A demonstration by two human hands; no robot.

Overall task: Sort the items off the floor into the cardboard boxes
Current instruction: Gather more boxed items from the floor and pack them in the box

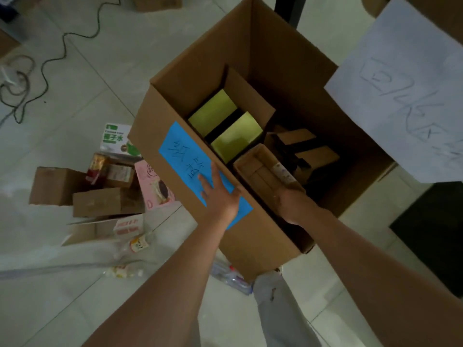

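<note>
Now the left hand [218,194] lies flat, fingers spread, on the blue label [184,152] of the big cardboard box [225,246]; the label's handwritten characters are too scrawled to read. The right hand [293,204] grips the near end of a small open carton [260,169], within the box's opening. Left on the floor [125,58], a green-and-white pack [115,139] reads 椰子水. The white sheet [400,96] at right carries handwriting too.

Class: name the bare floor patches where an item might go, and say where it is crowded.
Free: tile between the black cable and the big cardboard box; tile nearer the camera than the bottles. Crowded: the carton pile left of the box, and inside it, where the right hand holds a small brown box.
</note>
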